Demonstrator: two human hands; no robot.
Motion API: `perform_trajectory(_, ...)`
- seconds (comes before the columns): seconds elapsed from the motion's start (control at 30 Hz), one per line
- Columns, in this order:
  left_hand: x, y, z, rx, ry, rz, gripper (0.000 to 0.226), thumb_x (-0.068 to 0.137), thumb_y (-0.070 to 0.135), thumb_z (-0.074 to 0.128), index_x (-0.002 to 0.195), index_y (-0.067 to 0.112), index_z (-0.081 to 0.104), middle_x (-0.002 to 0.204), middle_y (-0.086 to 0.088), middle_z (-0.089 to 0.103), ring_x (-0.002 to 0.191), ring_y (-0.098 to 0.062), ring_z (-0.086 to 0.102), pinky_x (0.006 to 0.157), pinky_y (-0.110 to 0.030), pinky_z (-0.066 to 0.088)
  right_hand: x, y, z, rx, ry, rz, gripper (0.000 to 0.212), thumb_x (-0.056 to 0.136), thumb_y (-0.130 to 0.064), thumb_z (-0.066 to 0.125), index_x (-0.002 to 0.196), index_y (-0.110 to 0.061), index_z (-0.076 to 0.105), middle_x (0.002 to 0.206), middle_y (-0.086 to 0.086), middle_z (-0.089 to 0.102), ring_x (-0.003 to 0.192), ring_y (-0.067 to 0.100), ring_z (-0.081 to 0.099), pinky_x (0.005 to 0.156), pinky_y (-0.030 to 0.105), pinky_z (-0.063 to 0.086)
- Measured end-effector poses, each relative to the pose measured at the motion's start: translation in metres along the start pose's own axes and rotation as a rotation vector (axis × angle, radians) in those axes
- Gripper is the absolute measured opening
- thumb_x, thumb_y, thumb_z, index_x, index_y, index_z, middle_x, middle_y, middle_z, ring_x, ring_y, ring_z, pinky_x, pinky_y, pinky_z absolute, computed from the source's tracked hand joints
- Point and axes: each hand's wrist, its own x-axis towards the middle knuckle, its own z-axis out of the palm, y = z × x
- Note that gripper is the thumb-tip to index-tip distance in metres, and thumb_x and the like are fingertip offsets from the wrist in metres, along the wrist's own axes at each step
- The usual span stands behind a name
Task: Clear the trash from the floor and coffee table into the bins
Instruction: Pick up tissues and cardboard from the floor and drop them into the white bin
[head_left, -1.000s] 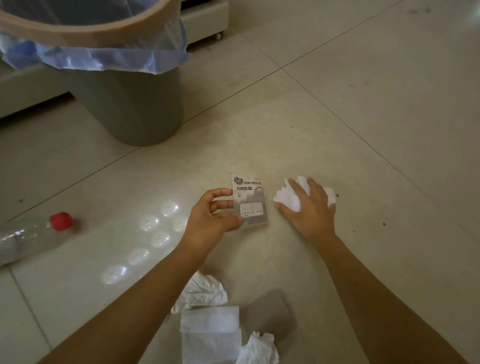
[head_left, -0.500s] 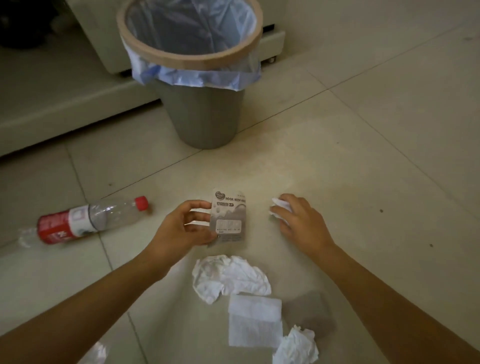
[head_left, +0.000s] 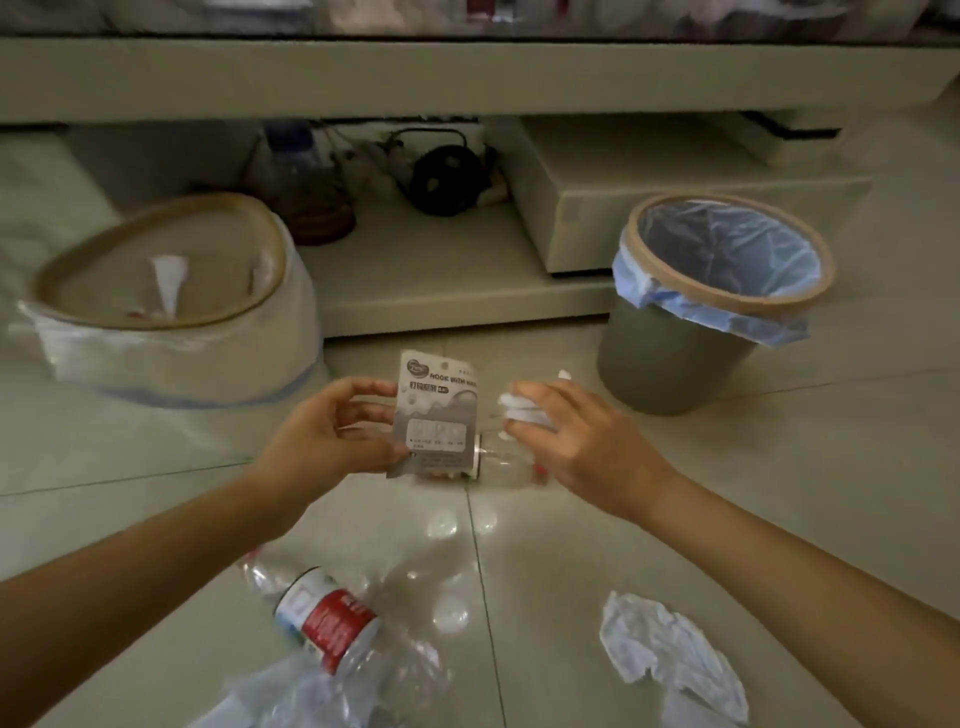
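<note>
My left hand (head_left: 332, 436) pinches a grey printed packaging card (head_left: 436, 415), held upright above the floor. My right hand (head_left: 576, 441) grips a crumpled white tissue (head_left: 519, 410). A grey bin with a blue liner (head_left: 675, 374) stands to the right, just beyond my right hand. A white bin with a clear liner (head_left: 176, 364) stands at the left and holds some trash. A clear plastic bottle with a red label (head_left: 332, 623) lies on the floor near me. A second clear bottle (head_left: 504, 462) lies behind the card, mostly hidden. A crumpled tissue (head_left: 670, 654) lies at the lower right.
The coffee table's edge (head_left: 467, 78) spans the top, with its lower shelf (head_left: 441, 280) behind the bins. On the shelf sit a dark round object (head_left: 447, 179) and a bottle (head_left: 296, 166). A beige box unit (head_left: 623, 208) stands behind the grey bin.
Both hands have lifted off the floor with the card and the tissue. The view has risen and turned, so both bins and the coffee table shelf now show.
</note>
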Motion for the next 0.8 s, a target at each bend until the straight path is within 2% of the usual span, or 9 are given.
perform_trajectory(0.13,-0.014,0.02,-0.068,-0.078,0.156,0.075,0.049,0.069,-0.004,0.075,0.109,0.018,0.058,0.102,-0.007,0.068,0.091,-0.021,0.07,0.074,-0.035,0.059,0.092,-0.026,-0.016,0.004,0.025,-0.107,0.04,0.077,-0.014,0.076,0.115,-0.011,0.065,0.128,0.017,0.055,0.113,0.031,0.055,0.081,0.042,0.057)
perform_trajectory(0.27,-0.019,0.032,-0.128,-0.145,0.299,0.159,0.048,0.073,-0.005,0.073,0.111,0.019,0.057,0.104,-0.005,0.067,0.093,-0.021,0.07,0.075,-0.032,0.058,0.18,-0.056,-0.022,0.009,0.112,-0.195,0.032,0.08,-0.013,0.069,0.113,-0.01,0.065,0.127,0.016,0.055,0.108,0.03,0.055,0.078,0.042,0.057)
perform_trajectory(0.4,-0.007,0.036,-0.174,-0.211,0.425,0.223,0.049,0.073,-0.003,0.075,0.113,0.02,0.057,0.107,-0.006,0.067,0.098,-0.022,0.067,0.08,-0.04,0.058,0.254,-0.077,-0.019,-0.004,0.149,-0.206,0.026,0.08,-0.012,0.068,0.106,-0.012,0.065,0.127,0.016,0.055,0.104,0.031,0.056,0.065,0.039,0.056)
perform_trajectory(0.5,0.01,0.037,-0.199,-0.246,0.5,0.233,0.048,0.076,0.0,0.074,0.114,0.02,0.055,0.109,-0.004,0.067,0.097,-0.019,0.068,0.079,-0.039,0.059,0.299,-0.089,-0.012,-0.036,0.131,-0.219,0.026,0.077,-0.011,0.072,0.102,-0.012,0.066,0.126,0.016,0.055,0.102,0.032,0.056,0.058,0.039,0.055)
perform_trajectory(0.63,0.033,0.036,-0.221,-0.321,0.595,0.211,0.06,0.078,0.001,0.073,0.129,0.021,0.047,0.118,-0.002,0.064,0.103,-0.018,0.063,0.088,-0.043,0.055,0.342,-0.102,0.001,-0.032,0.104,-0.193,0.03,0.073,-0.007,0.076,0.101,-0.011,0.068,0.125,0.015,0.054,0.098,0.033,0.057,0.054,0.036,0.054)
perform_trajectory(0.73,0.042,0.033,-0.227,-0.348,0.658,0.223,0.071,0.078,0.002,0.073,0.137,0.026,0.041,0.125,0.003,0.058,0.104,-0.013,0.062,0.093,-0.04,0.052,0.364,-0.112,0.018,0.066,0.089,-0.149,0.031,0.079,-0.011,0.073,0.109,-0.012,0.066,0.126,0.013,0.052,0.104,0.031,0.055,0.06,0.036,0.055)
perform_trajectory(0.8,0.045,0.027,-0.227,-0.348,0.658,0.25,0.069,0.079,-0.001,0.072,0.135,0.026,0.043,0.123,0.004,0.058,0.102,-0.009,0.063,0.09,-0.037,0.054,0.374,-0.116,0.033,0.106,0.037,-0.108,0.04,0.086,-0.022,0.068,0.125,-0.015,0.058,0.135,0.01,0.047,0.117,0.03,0.05,0.078,0.042,0.055)
